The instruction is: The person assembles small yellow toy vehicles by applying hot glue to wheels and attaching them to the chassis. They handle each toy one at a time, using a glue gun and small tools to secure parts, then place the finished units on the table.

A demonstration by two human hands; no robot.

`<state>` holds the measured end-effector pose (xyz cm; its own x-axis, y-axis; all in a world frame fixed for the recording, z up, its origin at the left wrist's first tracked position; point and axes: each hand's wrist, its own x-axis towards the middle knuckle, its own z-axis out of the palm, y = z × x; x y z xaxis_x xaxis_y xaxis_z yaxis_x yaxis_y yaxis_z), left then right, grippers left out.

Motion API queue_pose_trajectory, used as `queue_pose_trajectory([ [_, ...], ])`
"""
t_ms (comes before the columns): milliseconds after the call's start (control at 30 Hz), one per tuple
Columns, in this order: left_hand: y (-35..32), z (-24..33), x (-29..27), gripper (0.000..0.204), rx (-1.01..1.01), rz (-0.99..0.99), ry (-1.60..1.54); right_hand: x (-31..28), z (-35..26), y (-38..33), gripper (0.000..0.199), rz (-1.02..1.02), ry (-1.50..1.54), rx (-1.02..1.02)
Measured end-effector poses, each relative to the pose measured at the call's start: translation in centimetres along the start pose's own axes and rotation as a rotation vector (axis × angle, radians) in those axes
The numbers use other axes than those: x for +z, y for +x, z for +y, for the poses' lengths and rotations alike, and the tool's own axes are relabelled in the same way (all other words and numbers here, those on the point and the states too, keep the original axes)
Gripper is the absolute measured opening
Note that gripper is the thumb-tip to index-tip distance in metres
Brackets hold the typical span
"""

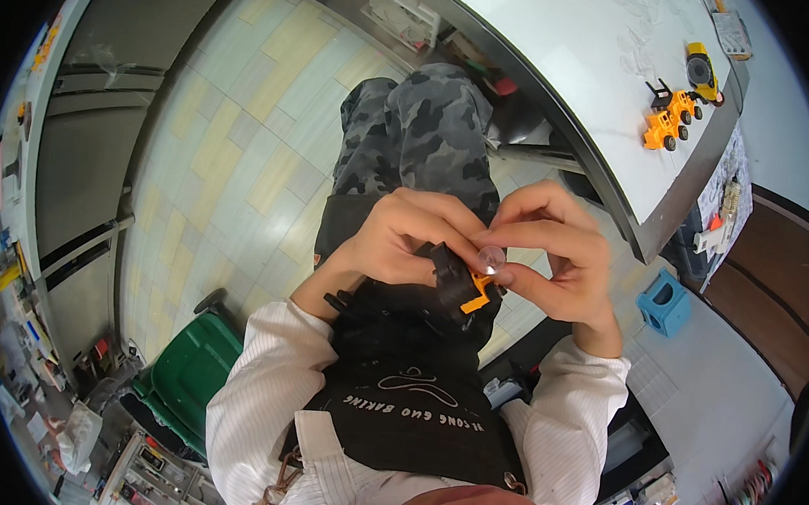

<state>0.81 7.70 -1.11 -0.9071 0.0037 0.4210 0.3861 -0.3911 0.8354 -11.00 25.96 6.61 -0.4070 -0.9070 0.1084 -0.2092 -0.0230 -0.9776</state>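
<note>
My left hand (pixel 403 239) grips a small black and orange toy part (pixel 462 281) over my lap. My right hand (pixel 555 259) pinches a small clear round piece (pixel 490 257) right against the top of that part. Both hands meet close together above my black apron (pixel 415 408) and camouflage trousers (pixel 425 130). Much of the toy part is hidden under my fingers.
A white table (pixel 570 69) stands ahead on the right, bearing an orange toy vehicle (pixel 669 120) and a yellow toy vehicle (pixel 702 71). A blue box (pixel 663 304) lies on the floor at right. A green bin (pixel 188 374) stands at lower left. Grey cabinets (pixel 90 145) line the left.
</note>
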Motion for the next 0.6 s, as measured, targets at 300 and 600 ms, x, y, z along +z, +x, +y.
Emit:
queue_pose_trajectory([
  [300, -0.2, -0.3, -0.3, 0.03, -0.076, -0.06, -0.154, 0.9, 2.2, -0.5, 0.022, 0.011, 0.26, -0.01],
  [600, 0.1, -0.7, 0.2, 0.029, -0.091, -0.063, -0.192, 1.9, 3.6, -1.1, 0.016, 0.119, 0.38, -0.095],
])
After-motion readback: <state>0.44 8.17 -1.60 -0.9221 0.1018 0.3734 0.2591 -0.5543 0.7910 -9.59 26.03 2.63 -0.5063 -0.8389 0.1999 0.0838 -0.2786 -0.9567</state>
